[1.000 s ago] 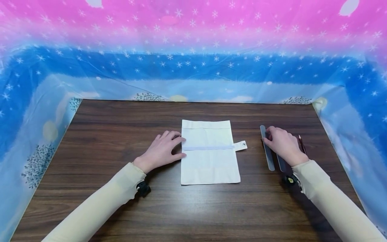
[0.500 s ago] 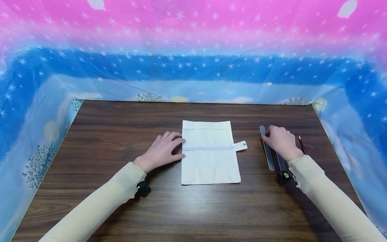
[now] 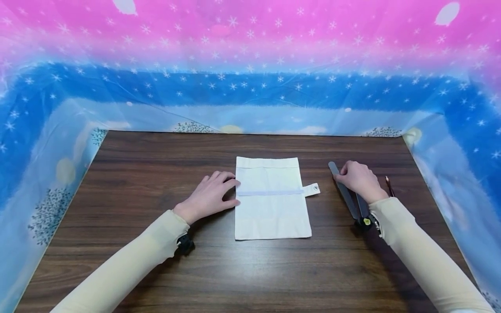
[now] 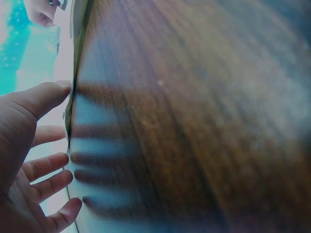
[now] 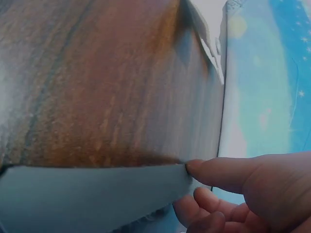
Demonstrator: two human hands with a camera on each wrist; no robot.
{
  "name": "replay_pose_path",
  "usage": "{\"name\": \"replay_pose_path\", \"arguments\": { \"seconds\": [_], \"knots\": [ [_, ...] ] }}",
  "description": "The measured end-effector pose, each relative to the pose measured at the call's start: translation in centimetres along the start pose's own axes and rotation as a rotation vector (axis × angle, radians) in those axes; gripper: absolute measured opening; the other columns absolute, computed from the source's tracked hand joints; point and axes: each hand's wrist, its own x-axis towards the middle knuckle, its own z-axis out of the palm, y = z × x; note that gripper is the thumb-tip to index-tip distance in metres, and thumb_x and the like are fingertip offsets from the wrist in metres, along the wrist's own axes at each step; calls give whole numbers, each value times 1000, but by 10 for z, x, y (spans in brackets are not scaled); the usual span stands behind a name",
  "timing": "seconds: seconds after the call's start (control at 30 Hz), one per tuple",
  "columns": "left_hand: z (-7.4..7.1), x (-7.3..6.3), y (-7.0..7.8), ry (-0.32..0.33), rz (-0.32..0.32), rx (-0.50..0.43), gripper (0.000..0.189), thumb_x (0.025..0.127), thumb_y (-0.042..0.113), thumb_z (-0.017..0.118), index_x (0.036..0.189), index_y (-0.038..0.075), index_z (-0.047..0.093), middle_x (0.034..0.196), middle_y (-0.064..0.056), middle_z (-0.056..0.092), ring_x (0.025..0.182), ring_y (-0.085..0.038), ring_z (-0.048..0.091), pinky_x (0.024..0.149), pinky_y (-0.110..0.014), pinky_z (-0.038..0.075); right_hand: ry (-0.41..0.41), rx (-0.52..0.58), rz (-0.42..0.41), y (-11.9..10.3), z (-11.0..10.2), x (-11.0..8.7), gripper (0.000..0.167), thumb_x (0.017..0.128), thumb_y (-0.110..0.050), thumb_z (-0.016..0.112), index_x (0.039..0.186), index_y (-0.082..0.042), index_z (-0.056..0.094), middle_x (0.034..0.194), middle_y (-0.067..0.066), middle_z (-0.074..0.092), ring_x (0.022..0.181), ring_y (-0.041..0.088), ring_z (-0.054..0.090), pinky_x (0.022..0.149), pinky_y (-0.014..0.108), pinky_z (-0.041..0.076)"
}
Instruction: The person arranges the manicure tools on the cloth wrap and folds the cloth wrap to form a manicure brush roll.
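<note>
My right hand [image 3: 361, 181] pinches a long grey nail file [image 3: 345, 193] with rounded ends between thumb and fingers. In the right wrist view the file [image 5: 102, 194] runs left from the thumb tip, tilted above the wood. A second grey nail file [image 3: 362, 205] lies partly hidden beneath that hand and wrist. My left hand [image 3: 207, 194] rests at the left edge of a white fabric pouch [image 3: 270, 215], thumb and index finger touching it, fingers loosely spread. The pouch lies flat, with a snap tab [image 3: 312, 189] sticking out to the right.
A thin brown pencil-like stick [image 3: 390, 186] lies right of the right hand, partly covered by it. Everything is on a dark wooden table [image 3: 250, 278]. A snowflake-patterned cloth [image 3: 250, 87] closes off the back and both sides.
My right hand has gripped the left nail file and moved slightly left; the file's far end has swung left and it now slants. The left hand and pouch stay in place.
</note>
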Motion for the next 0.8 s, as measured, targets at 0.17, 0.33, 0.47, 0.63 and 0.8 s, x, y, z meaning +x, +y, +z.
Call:
{"name": "replay_pose_path", "arguments": {
  "seconds": [0.17,0.33,0.47,0.63,0.8],
  "knots": [
    [0,0,0,-17,-8,-2,52,97,43,73,139,13,64,145,-14,54,133,-35,49,105,-61,40,-22,22,-24,1,-1,2,27,99,-30,69,93,-4,64,87,10,63,72,25,57,61,36,43],
    [-1,1,-1,-13,-8,-1,51,98,43,72,139,13,64,146,-13,55,132,-34,49,105,-61,40,-34,58,-47,2,-2,3,27,98,-31,70,92,-5,65,89,9,64,75,25,56,65,37,43],
    [-1,2,0,-9,-9,-1,51,97,42,73,139,13,65,146,-14,55,133,-34,49,106,-61,40,-36,100,-66,4,-2,4,26,99,-30,70,93,-5,65,93,10,65,80,26,57,69,38,44],
    [-3,3,1,-16,-16,2,51,97,42,74,138,14,66,146,-14,55,134,-35,49,107,-62,40,-32,131,-88,4,-3,4,23,101,-26,68,94,-4,66,93,10,66,81,25,56,68,36,44],
    [-4,3,3,-19,-10,-2,50,98,41,74,138,13,65,146,-14,55,133,-35,49,106,-62,40,-21,150,-91,3,-7,1,23,103,-26,65,98,-3,66,99,14,67,83,27,56,71,38,45]
  ]
}}
